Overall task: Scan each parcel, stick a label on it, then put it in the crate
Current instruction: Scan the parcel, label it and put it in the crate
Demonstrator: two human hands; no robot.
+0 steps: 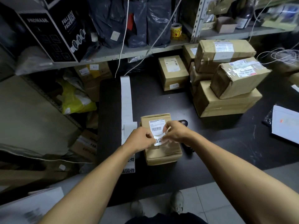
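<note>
A small brown cardboard parcel (pixel 161 152) lies on the dark table (pixel 210 143) in front of me, with a barcode shipping label on its top. Both hands are over it. My left hand (pixel 140 139) and my right hand (pixel 175 132) pinch a small white label (pixel 159 140) between their fingertips, just above the parcel's top; part of the label curls upward. A long white strip of label backing (pixel 126 101) runs along the table to the left of the parcel. A dark scanner (pixel 184 122) lies partly hidden behind my right hand. No crate is in view.
A stack of taped brown parcels (pixel 226 88) stands at the back right, with another box (pixel 173 71) behind. White envelopes (pixel 286 125) lie at the right edge. Metal shelves (pixel 113 54) full of bags and boxes close off the left and back.
</note>
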